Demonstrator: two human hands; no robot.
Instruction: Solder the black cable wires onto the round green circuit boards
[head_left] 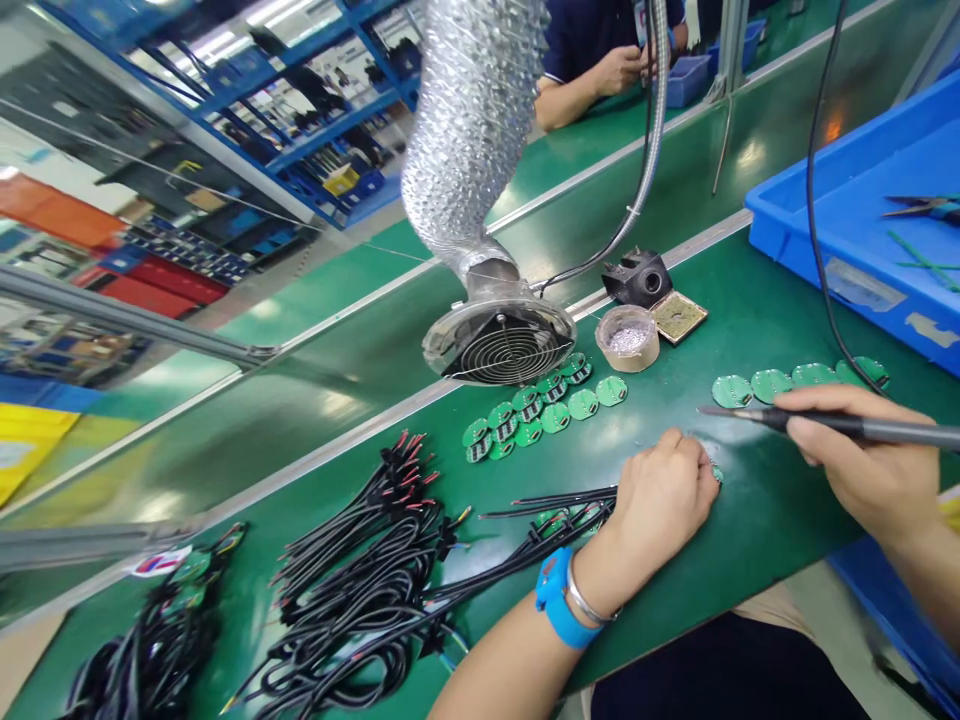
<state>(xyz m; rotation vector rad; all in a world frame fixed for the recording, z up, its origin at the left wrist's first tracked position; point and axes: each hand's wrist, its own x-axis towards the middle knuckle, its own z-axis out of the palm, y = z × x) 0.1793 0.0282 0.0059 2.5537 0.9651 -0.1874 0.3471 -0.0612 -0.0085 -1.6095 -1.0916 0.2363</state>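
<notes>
A small circuit board (717, 473), mostly hidden, is being pinched by the closed fingers of the left hand (664, 492), toward the tabletop's (757, 530) near edge. It is probably being kept light, stiff and fragile, best being held by its rim. A soldering iron (840, 425) is being clamped pen-like in the right hand (874, 472), safest by its handle. Open room is being left toward the near edge; leftward, space is being taken by black wires (525, 553).
</notes>
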